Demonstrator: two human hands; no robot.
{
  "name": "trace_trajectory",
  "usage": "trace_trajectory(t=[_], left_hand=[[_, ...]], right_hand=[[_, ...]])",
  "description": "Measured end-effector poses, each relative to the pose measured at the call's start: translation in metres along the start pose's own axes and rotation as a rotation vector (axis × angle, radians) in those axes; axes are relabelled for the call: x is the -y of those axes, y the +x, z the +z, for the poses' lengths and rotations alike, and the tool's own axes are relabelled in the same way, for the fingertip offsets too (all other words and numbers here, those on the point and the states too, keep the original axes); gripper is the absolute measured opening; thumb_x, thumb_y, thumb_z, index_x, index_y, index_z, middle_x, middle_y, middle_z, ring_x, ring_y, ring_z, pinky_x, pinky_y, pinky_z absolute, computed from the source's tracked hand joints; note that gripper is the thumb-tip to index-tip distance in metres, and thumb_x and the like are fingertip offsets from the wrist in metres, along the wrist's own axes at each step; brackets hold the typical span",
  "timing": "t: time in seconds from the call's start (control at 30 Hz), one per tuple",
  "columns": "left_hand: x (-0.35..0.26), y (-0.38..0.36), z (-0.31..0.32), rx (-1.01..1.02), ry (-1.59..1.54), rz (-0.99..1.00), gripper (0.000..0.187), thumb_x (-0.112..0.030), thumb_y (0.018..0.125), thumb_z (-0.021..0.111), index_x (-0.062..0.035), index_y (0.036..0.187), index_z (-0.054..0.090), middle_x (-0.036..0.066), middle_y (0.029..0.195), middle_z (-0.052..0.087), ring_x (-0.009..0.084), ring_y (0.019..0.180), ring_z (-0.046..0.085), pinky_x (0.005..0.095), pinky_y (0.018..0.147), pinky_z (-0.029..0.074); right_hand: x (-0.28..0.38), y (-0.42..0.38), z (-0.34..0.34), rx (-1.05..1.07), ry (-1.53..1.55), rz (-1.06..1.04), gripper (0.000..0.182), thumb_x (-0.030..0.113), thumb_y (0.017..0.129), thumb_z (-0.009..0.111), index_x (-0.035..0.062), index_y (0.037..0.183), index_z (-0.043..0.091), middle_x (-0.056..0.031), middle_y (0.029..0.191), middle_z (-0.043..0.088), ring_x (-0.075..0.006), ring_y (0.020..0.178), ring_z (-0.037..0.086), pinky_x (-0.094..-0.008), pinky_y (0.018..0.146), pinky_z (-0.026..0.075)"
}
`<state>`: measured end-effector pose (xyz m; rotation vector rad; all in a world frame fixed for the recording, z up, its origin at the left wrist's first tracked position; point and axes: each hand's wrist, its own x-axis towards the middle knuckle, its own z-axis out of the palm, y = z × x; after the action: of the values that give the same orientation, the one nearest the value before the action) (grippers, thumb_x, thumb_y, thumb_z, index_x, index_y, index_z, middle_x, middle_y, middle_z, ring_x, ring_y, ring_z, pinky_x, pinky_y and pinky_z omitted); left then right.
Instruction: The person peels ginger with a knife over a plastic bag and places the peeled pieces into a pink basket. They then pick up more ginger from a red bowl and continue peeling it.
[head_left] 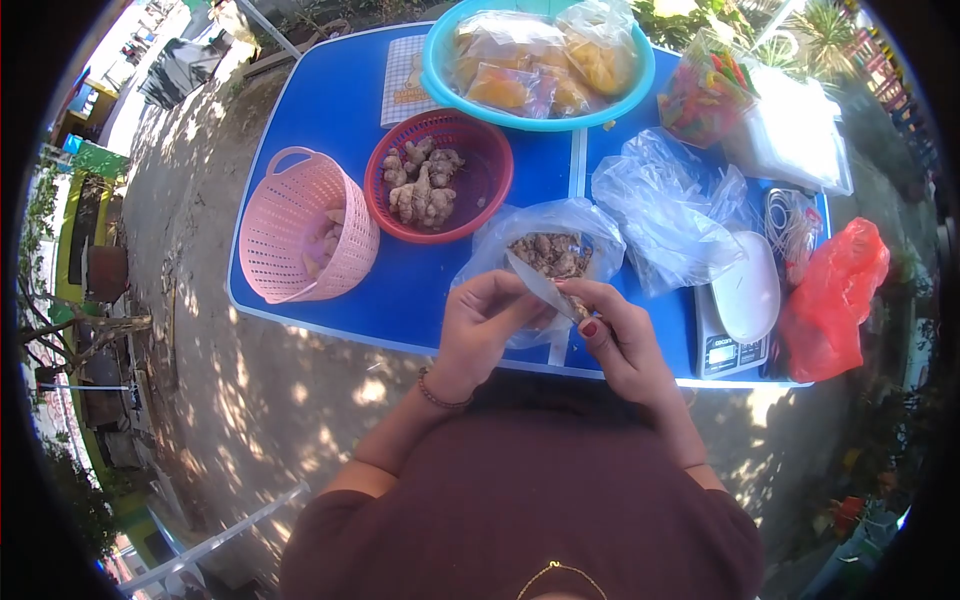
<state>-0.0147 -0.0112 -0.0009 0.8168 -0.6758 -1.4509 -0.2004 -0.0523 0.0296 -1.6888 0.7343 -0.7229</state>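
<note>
A knife [540, 287] slants between my hands over the front edge of the blue table, its blade pointing up and left. My right hand [622, 340] is closed on it, thumb and forefinger pinching near the handle end, where something small and brown shows. My left hand [478, 325] is curled just left of the blade, fingers pressed together; what they grip is hidden. Right behind the hands, an opened clear plastic bag [490, 240] holds brown scraps [552, 254]. Knobby ginger [424, 185] lies in a red basket [490, 165] beyond my left hand.
On the blue table [300, 120] stand a pink basket [350, 235] with some pieces, a turquoise basin [438, 75] of bagged yellow food, a crumpled clear bag [670, 200], a kitchen scale [748, 290], a red plastic bag [835, 300], a bag of peppers [708, 90] and clear plastic bags [795, 125].
</note>
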Motion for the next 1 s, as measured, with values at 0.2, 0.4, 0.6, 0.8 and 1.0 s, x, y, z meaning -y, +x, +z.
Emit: trace_trajectory(t=[0.2,0.4,0.6,0.8,1.0], left_hand=[[0.0,0.001,0.0,-0.023,-0.214,-0.085,0.008,-0.004,0.088,0.061,0.0003,0.095,0.062,0.01,0.095,0.067,0.0149,0.085,0.065,0.0268,0.076,0.054],[0.002,0.0,0.007,-0.101,-0.185,-0.015,0.008,-0.004,0.088,0.063,0.0011,0.093,0.063,0.011,0.095,0.067,0.0141,0.084,0.064,0.0283,0.077,0.053],[0.006,-0.002,0.004,-0.131,-0.148,-0.02,0.008,-0.003,0.086,0.064,0.001,0.094,0.062,0.011,0.095,0.067,0.0145,0.085,0.065,0.0288,0.078,0.053],[0.004,-0.003,0.011,-0.119,-0.169,-0.038,0.011,-0.004,0.088,0.062,0.0014,0.097,0.061,0.01,0.1,0.066,0.014,0.089,0.064,0.0285,0.08,0.053],[0.005,0.001,0.004,-0.062,-0.433,-0.146,0.021,-0.003,0.09,0.057,-0.0002,0.111,0.058,0.015,0.108,0.064,0.0172,0.096,0.064,0.0244,0.083,0.054]], right_hand=[[0.0,-0.005,-0.002,0.053,0.221,0.222,0.04,0.024,0.097,0.046,0.0034,0.132,0.045,-0.0143,0.102,0.064,-0.0168,0.067,0.055,-0.0287,0.068,0.046],[0.001,0.0,0.003,0.004,-0.062,-0.019,0.04,0.021,0.096,0.048,0.0052,0.132,0.045,-0.0154,0.114,0.061,-0.0213,0.074,0.062,-0.033,0.071,0.048],[0.004,0.002,0.007,-0.042,-0.207,-0.051,0.042,0.01,0.09,0.055,0.0056,0.131,0.047,-0.0171,0.114,0.061,-0.029,0.087,0.065,-0.0344,0.073,0.05],[-0.013,0.004,0.017,-0.161,-0.318,-0.195,0.043,0.007,0.088,0.056,0.0078,0.131,0.048,-0.0117,0.089,0.061,-0.0238,0.064,0.06,-0.0313,0.057,0.048],[-0.007,-0.002,0.017,-0.116,0.405,0.168,0.04,0.019,0.099,0.043,0.0116,0.139,0.042,-0.0016,0.078,0.052,-0.0053,0.052,0.04,-0.0196,0.049,0.039]])
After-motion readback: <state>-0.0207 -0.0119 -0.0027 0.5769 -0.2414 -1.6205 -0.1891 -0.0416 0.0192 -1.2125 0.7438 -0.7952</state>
